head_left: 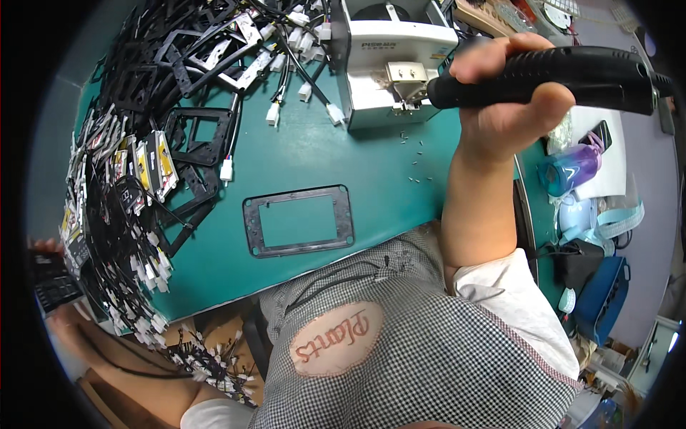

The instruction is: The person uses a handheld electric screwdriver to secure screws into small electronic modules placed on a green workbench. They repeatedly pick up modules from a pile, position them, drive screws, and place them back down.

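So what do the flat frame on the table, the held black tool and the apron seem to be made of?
Flat frame: probably moulded plastic, dull black, judging by its thin rim and corner holes.
Black tool: likely plastic casing, semi-gloss, given its pale highlights, though rubbery parts can't be ruled out.
Apron: woven cloth, matte, shown by soft creases and fine check.

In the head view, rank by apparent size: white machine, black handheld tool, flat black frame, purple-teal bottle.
1. White machine and black handheld tool: too close to rank; the tool looks nearer the camera.
2. Flat black frame
3. Purple-teal bottle
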{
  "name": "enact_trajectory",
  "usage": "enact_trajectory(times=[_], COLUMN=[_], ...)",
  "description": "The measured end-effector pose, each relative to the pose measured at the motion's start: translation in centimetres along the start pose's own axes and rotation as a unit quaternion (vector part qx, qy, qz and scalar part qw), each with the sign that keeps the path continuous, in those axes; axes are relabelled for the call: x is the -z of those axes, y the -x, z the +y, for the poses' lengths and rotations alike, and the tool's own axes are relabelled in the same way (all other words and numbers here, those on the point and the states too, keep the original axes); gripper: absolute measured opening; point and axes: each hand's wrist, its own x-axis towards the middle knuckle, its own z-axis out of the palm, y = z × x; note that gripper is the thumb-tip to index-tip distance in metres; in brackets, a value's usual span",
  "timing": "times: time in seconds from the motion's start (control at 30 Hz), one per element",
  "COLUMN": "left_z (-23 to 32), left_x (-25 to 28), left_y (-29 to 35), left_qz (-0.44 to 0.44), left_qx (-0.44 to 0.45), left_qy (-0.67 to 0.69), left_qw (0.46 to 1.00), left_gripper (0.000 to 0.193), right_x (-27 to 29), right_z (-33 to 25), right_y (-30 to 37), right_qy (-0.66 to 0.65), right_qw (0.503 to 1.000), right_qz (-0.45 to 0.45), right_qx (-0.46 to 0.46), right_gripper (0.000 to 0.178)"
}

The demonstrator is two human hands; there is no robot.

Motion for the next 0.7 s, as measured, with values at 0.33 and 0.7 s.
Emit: enact_trajectory(times=[0.33, 0.7], left_z=[-0.3, 0.3], left_x=[-3.6, -7.7], left_y=[4.0, 4.8], left_qz=[-0.067, -0.163], left_qx=[0.134, 0.173], left_qy=[-0.06, -0.056], left_qw=[0.987, 0.97], left_gripper=[0.106, 0.07], right_x=[-0.5, -3.3], right_z=[1.3, -0.1], right_y=[0.5, 0.7], right_qy=[0.044, 0.021], right_qw=[0.998, 0.996], right_qz=[0.026, 0.006], right_qx=[-0.032, -0.087], right_gripper=[0.074, 0.073])
